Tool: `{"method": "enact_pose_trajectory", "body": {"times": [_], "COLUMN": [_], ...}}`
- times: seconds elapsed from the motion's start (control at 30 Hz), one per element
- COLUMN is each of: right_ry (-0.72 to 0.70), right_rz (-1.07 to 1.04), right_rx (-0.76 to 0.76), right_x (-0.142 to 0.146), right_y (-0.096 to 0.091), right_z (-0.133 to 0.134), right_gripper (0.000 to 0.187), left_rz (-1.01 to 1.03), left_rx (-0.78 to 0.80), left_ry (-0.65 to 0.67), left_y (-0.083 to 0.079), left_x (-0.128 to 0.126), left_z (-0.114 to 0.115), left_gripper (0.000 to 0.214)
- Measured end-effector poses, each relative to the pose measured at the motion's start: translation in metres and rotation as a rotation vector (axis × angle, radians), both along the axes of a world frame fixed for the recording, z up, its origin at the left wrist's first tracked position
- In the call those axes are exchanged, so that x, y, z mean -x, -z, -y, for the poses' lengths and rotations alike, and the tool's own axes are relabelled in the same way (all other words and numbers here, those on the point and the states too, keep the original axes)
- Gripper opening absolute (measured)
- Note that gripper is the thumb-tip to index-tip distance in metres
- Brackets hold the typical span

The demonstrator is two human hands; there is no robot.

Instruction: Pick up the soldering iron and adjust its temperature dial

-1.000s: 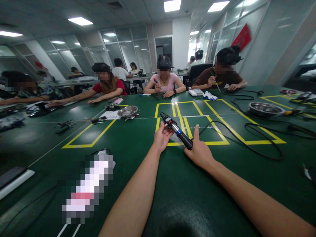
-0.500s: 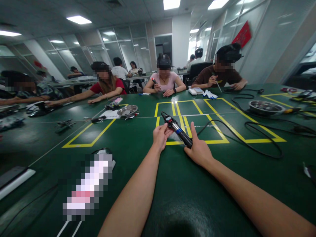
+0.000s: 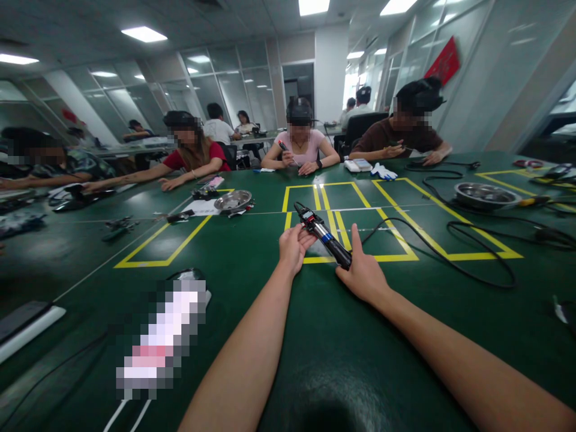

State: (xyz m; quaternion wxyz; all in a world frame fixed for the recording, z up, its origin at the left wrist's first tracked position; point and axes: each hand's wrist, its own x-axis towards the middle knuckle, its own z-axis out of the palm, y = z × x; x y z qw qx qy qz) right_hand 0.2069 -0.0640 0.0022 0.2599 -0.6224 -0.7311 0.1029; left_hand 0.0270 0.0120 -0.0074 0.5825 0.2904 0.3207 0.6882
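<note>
A slim black and silver tool with a blue band, which looks like an electric screwdriver (image 3: 330, 242), lies slantwise across both my hands above the table. My left hand (image 3: 294, 245) supports its far end from below, palm turned up and fingers against the black head, which has a small red patch. Around the near black end, my right hand (image 3: 363, 271) is closed, its index finger pointing up along the side. Its other fingers are partly hidden. A black cable (image 3: 407, 227) runs off to the right from behind my right hand.
Yellow tape rectangles (image 3: 360, 259) mark the green table (image 3: 351, 336). Metal bowls (image 3: 233, 201) stand left and right (image 3: 486, 196). A blurred phone-like object (image 3: 166, 330) lies front left. White gloves (image 3: 384, 172) lie at the far side, where several people work. Cables loop on the right.
My hands and the tool stay almost still; the left fingers look slightly more spread under it. Across the table, the person in brown has lowered a hand with a thin tool.
</note>
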Motion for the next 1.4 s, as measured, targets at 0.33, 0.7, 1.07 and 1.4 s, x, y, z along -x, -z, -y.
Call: {"method": "enact_pose_trajectory", "body": {"times": [0.33,0.7,1.07,1.4], "right_ry": [0.053,0.042,0.042,0.035], "right_rz": [0.051,0.056,0.056,0.070], "right_rx": [0.059,0.057,0.048,0.049], "right_x": [0.0026,0.0020,0.0022,0.0021], "right_y": [-0.0028,-0.0006,-0.0019,-0.0011], "right_z": [-0.0001,-0.0002,-0.0003,0.0004], "right_gripper": [0.105,0.102,0.100,0.099], "left_rz": [0.029,0.052,0.062,0.065], "left_rx": [0.006,-0.002,-0.005,0.022], "left_ry": [0.009,0.024,0.045,0.029], "left_y": [-0.0010,-0.0018,-0.0011,-0.0019], "left_x": [-0.0022,-0.0022,-0.0002,-0.0019], "left_z": [0.0011,0.0012,0.0006,0.0016], "left_gripper": [0.015,0.012,0.013,0.011]}}
